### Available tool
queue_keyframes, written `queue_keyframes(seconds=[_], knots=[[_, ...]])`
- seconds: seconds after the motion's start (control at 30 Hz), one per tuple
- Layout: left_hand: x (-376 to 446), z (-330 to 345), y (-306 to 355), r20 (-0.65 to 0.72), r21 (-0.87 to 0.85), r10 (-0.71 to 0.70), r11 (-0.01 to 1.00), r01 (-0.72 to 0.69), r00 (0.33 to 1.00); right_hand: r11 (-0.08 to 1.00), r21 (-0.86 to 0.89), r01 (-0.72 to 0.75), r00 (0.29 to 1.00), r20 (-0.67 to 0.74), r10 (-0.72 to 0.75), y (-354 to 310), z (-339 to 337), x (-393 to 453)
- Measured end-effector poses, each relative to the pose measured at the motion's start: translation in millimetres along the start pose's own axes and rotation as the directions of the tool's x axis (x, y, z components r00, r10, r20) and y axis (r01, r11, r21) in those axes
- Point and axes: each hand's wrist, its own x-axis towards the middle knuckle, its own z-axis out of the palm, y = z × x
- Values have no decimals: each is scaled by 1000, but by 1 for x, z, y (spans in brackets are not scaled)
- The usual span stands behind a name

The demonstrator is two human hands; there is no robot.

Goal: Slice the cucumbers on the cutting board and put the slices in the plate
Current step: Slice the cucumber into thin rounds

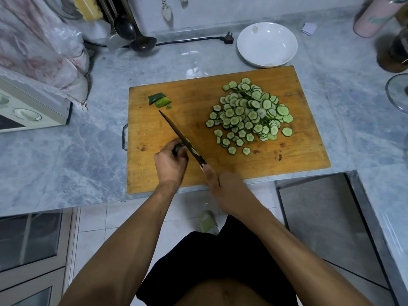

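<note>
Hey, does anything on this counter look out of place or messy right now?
Mostly tidy. The round white plate holds no slices, only a few smears, while the green cucumber slices lie heaped on the wooden cutting board. A black power plug lies loose, unplugged, on the grey marble counter.

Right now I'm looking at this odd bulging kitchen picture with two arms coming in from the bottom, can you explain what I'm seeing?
There is no machine here. A person wears a wide-angle camera on the head, looking down at their own arms, so the edges bend. On the grey counter lies a wooden cutting board. The left hand grips a short cucumber stub, mostly hidden by its fingers. The right hand holds a knife, its blade against the stub. A pile of cucumber slices lies on the board's right side and two cut-off ends lie at its far left. Behind the board stands a white plate, with no slices in it.
</note>
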Motion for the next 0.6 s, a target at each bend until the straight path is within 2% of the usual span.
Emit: queue_keyframes(seconds=[0.27, 0.47, 0.6], knots=[[2, 1, 0, -35, -17, -21, 1000, 21, 999, 999, -49, 0, 998, 68, 4, -8, 2, 5], [-4, 1, 1, -20, 8, 55, 998, -55, 998, 997, -50, -64, 996, 51, 67, -13, 9, 36], [-3, -1, -12, 29, 51, 111, 992, -112, 993, 998, -52, -23, 999, 31, 24, -7, 6, 36]])
